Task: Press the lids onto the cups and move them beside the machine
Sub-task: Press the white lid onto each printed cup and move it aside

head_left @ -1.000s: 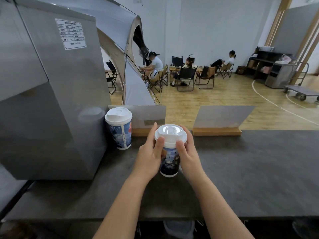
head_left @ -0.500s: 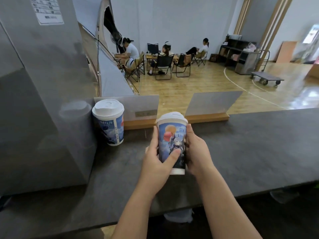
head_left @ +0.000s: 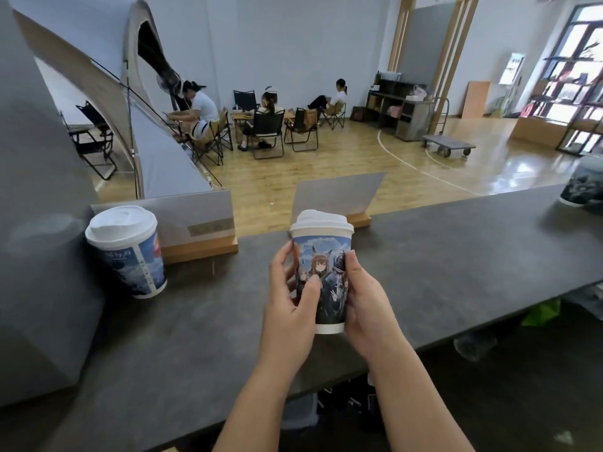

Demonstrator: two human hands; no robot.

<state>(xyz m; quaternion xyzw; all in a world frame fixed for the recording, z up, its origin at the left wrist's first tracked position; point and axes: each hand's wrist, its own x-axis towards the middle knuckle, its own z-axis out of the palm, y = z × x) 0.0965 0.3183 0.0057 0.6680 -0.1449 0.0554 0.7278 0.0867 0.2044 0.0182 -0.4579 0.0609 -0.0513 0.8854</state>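
Note:
A printed paper cup point(head_left: 326, 275) with a white lid point(head_left: 321, 221) is held above the dark counter point(head_left: 440, 265). My left hand point(head_left: 288, 308) grips its left side, thumb across the print. My right hand point(head_left: 365, 301) grips its right side. A second lidded cup point(head_left: 130, 256) stands on the counter right beside the steel machine point(head_left: 39, 223) at the left. Part of a third cup point(head_left: 582, 184) shows at the far right edge; its top is cut off.
Two grey sign holders on wooden bases point(head_left: 202, 220) point(head_left: 339, 194) stand along the counter's far edge. Beyond them lies a hall with a tent, folding chairs and seated people. The counter's near edge runs just below my forearms.
The cup has been raised off the counter and my thumbs moved from its lid down to its sides. The view has swung right, bringing the third cup into sight.

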